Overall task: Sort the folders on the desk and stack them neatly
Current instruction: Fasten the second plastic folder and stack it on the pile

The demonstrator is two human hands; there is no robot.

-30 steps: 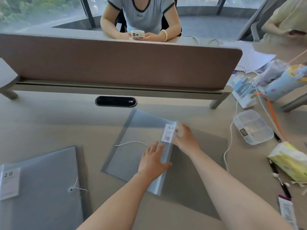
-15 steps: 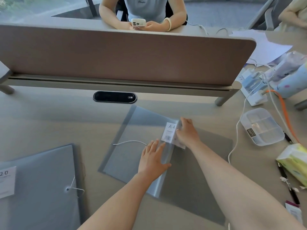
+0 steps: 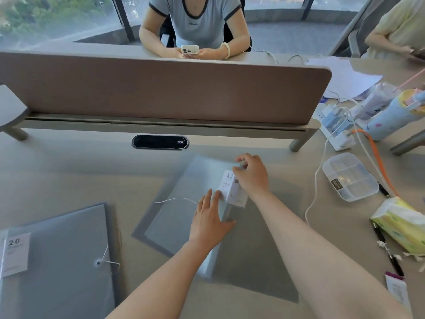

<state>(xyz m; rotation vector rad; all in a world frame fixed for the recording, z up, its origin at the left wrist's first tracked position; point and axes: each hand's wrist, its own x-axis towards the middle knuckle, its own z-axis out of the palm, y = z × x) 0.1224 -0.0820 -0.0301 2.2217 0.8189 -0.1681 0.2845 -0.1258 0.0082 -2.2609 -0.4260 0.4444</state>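
A translucent grey folder [image 3: 181, 203] lies open in the middle of the desk, its right half [image 3: 257, 254] spread flat and darker. A white "A4" label [image 3: 231, 187] sits on its spine, and a white elastic cord [image 3: 177, 200] curls over the left half. My left hand [image 3: 210, 223] presses flat on the folder beside the spine. My right hand [image 3: 251, 174] pinches the top of the spine by the label. A second grey folder [image 3: 64, 261] with a "20" label [image 3: 15, 252] lies at the lower left, closed.
A brown divider panel [image 3: 161, 88] crosses the desk behind the folders; a person with a phone sits beyond it. To the right are a clear compartment box [image 3: 349, 177], a power strip with cables [image 3: 335, 130], a tissue pack [image 3: 400, 224] and pens [image 3: 388, 252].
My right hand has slid up the spine to its top edge, and the label now bulges up off the folder. My left hand stays pressed flat.
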